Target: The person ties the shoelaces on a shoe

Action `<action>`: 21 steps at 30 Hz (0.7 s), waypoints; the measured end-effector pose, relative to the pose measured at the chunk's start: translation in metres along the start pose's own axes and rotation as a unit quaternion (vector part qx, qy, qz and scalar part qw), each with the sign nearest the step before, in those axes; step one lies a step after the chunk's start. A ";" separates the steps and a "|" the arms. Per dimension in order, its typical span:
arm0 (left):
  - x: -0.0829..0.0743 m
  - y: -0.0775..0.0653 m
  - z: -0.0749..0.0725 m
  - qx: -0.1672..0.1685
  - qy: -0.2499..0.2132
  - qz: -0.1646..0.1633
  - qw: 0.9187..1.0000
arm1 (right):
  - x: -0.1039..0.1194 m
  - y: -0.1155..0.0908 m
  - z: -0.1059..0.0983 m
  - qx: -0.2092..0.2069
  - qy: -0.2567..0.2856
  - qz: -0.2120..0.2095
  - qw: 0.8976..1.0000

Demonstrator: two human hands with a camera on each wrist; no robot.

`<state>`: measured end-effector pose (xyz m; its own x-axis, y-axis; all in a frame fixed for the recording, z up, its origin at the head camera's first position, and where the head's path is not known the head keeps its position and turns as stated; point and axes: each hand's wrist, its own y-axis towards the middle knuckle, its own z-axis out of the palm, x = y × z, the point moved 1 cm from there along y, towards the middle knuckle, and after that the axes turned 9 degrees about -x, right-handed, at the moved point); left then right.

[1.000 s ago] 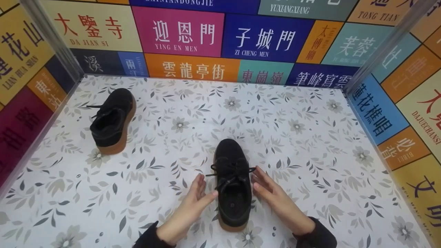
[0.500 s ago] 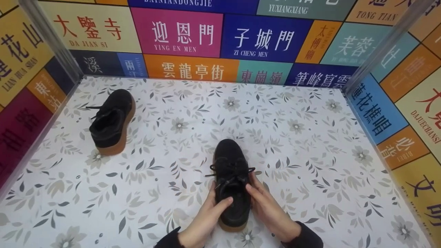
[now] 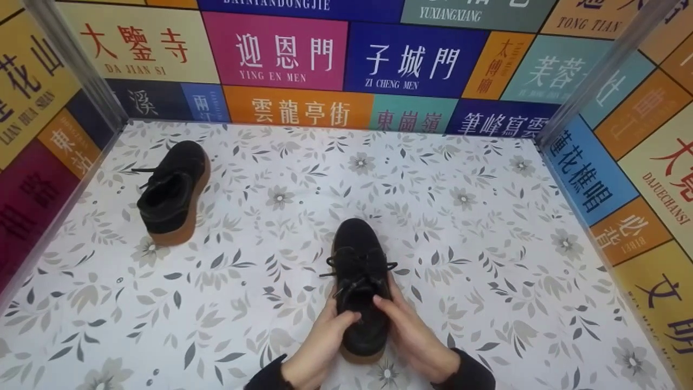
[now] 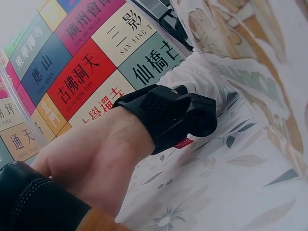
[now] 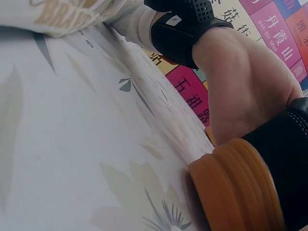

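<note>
A black lace-up shoe [image 3: 360, 238] with a tan sole stands upright on the floral sheet, toe pointing away from me. My left hand [image 3: 322, 337] grips its left side, the thumb inside the opening and the other fingers mostly hidden along the outer wall. From the right, my right hand [image 3: 416, 337] holds the opposite side in the same way, thumb over the collar. Across the shoe's heel, the left wrist view shows the right hand [image 4: 98, 154], and the right wrist view shows the left hand [image 5: 245, 79]. The matching shoe [image 3: 173, 189] stands apart at far left.
The white floral sheet [image 3: 303, 162] covers the surface. Panels printed with place names form a back wall [image 3: 276, 51], a left wall [image 3: 38, 184] and a right wall [image 3: 649, 216]. Clear corner strips [image 3: 590, 76] join them.
Both hands have come inward from beside the shoe and taken hold of its sides. Their thumbs have gone over the collar. Neither shoe has visibly shifted on the sheet.
</note>
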<state>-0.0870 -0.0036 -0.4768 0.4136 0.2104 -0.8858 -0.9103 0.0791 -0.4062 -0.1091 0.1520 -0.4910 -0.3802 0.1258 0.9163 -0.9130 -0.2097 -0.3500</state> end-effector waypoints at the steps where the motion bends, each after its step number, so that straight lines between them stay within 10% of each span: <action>1: -0.001 0.001 -0.001 -0.002 -0.002 0.003 1.000 | 0.000 0.001 0.001 0.003 -0.001 -0.002 1.000; 15: -0.028 0.028 -0.035 -0.083 0.013 0.029 0.996 | 0.004 0.036 0.038 0.008 0.031 -0.023 0.999; 21: -0.049 0.045 -0.051 -0.122 -0.015 0.055 0.991 | 0.017 0.053 0.052 -0.026 -0.041 -0.094 0.994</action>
<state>-0.1476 -0.0605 -0.4629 0.3074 0.2334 -0.9225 -0.9180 -0.1824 -0.3521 -0.1561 0.0931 -0.4841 -0.1899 0.0780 0.9787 -0.9742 -0.1390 -0.1780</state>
